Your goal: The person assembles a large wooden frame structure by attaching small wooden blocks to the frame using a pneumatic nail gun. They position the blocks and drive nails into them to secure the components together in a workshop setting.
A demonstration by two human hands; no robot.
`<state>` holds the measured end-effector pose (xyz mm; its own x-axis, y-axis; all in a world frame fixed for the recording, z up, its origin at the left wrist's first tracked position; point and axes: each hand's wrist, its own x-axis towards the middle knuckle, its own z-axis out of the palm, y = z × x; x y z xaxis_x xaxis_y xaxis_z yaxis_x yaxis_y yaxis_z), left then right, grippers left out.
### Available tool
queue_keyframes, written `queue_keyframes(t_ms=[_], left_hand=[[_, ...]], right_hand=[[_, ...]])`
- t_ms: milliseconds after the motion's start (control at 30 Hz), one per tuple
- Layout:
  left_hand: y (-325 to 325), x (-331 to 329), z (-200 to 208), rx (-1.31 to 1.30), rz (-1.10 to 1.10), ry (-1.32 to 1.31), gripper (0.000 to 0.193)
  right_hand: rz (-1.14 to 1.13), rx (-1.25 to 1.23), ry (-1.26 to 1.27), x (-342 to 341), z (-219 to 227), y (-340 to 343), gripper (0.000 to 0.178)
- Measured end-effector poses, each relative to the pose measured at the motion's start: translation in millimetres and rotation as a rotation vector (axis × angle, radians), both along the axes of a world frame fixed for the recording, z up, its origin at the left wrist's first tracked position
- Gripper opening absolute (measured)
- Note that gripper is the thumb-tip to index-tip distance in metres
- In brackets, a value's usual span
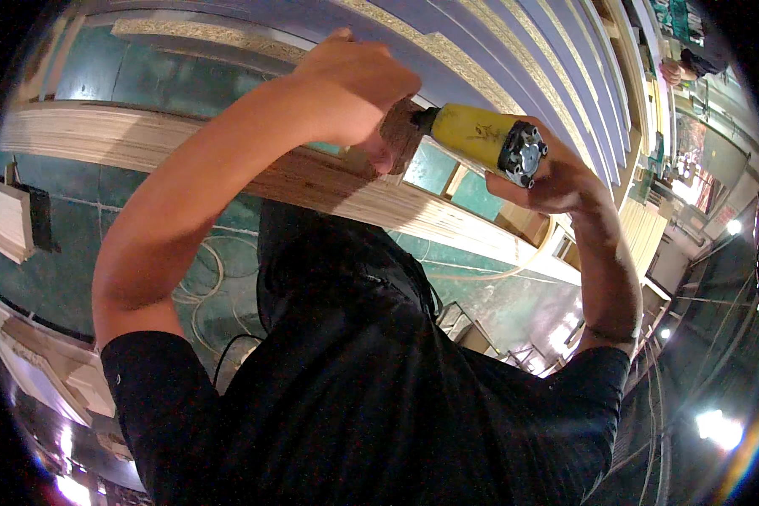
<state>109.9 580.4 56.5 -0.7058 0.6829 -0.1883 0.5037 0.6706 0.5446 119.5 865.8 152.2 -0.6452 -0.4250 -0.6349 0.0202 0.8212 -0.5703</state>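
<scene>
My right hand [557, 173] is closed around a yellow nail gun [472, 133] with a black nose and a bolted metal end cap. The nose meets a small brown wooden block [401, 139], whose lower end lies by the edge of a long stack of thin boards [346, 190]. My left hand [358, 88] grips that block from the left, its fingers partly hidden behind the wrist. Most of the handle of the nail gun is covered by my right hand.
Tall purple-grey panels with chipboard edges [481, 59] stand beyond my hands. A tan hose [514, 271] curves below the boards, and more hose [215, 270] lies coiled on the green floor [143, 244]. White-edged panels [8, 221] are at the left. Another person's hand [673, 72] shows far right.
</scene>
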Motion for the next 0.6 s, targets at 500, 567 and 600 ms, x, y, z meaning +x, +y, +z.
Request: queue_keyframes(t_ms=[500,567,600], left_hand=[[20.0,1.1,4.0,0.035,0.098,-0.125,0.062],[29.1,-0.3,17.3,0.010,0.108,-0.162,0.052],[32.0,-2.9,19.0,0.001,0.110,-0.181,0.051]], right_hand=[[0.224,-0.064,0.169,71.3,41.5,172.6,0.080],[0.156,-0.097,0.176,98.9,54.8,231.6,0.081],[0.082,-0.075,0.139,115.1,55.0,266.5,0.083]])
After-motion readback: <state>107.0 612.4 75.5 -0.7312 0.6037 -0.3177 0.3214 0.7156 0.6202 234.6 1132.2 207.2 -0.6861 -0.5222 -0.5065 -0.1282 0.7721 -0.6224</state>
